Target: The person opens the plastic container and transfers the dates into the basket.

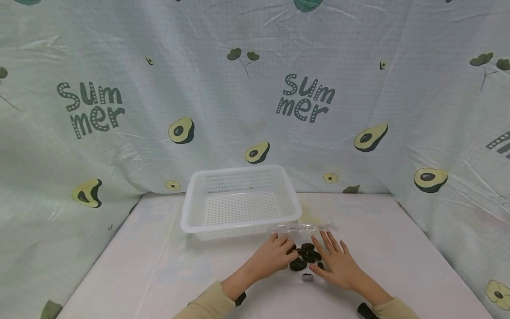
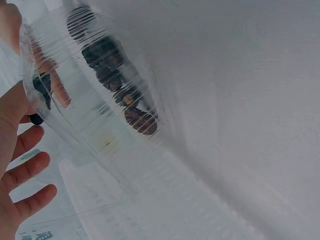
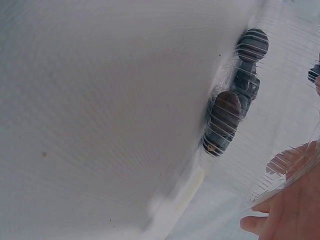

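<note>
Several dark, glossy oval pieces (image 1: pixel 308 257), date-like and brownish up close, lie grouped on the table. A clear ribbed plastic container (image 2: pixel 75 145) surrounds them, its far edge showing as a shiny strip in the head view. With thumb and fingertip, my left hand (image 1: pixel 272 258) pinches one dark piece (image 2: pixel 42 89) at the left of the group; its other fingers are half-extended in the left wrist view. My right hand (image 1: pixel 338 264) spreads its fingers at the group's right side, against the container's wall in the right wrist view.
A white perforated plastic basket (image 1: pixel 241 226) stands behind the hands, to the left. The table (image 1: pixel 167 274) has a pale covering. A curtain (image 1: pixel 223 102) printed with avocados encloses the back and sides. Both sleeves are beige, and dark bands sit at the wrists.
</note>
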